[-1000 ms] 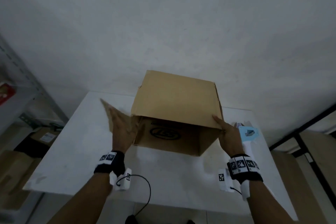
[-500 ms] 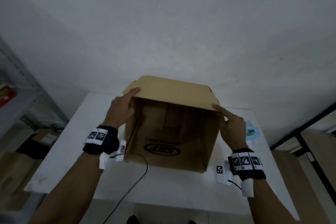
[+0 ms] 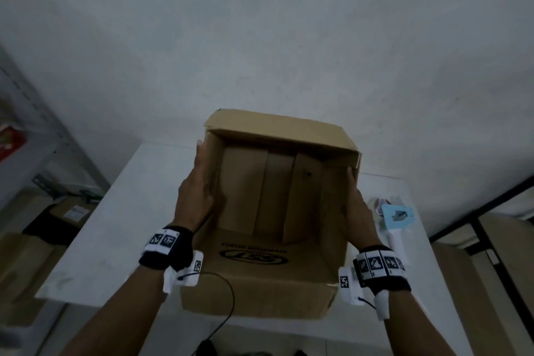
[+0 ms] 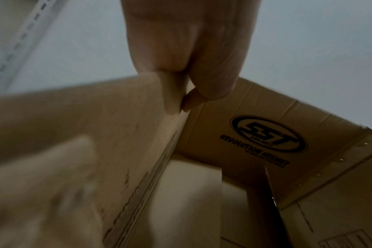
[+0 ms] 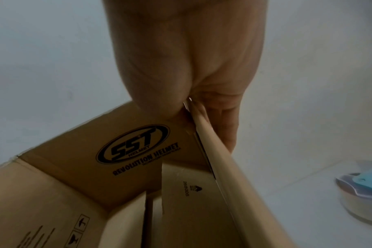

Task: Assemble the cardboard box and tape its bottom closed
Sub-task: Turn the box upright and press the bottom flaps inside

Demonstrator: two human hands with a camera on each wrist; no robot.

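While the cardboard box (image 3: 268, 277) stands open, left hand (image 3: 196, 188) and right hand (image 3: 358, 211) grip its sides.

Box (image 3: 268, 295): plain brown cardboard, black oval logo and black lettering on a flap. Worktop (image 3: 115, 225): white. Tape dispenser (image 3: 397, 217): light blue, white handle. Wristbands (image 3: 169, 248): black, with black-and-white square markers. Wall (image 3: 260, 37): grey-white.

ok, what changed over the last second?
The cardboard box tipped toward the person, its open end now facing the camera. The left hand moved off the loose side flap and grips the left wall; the right hand slid onto the right wall. The tape dispenser and table stayed put.
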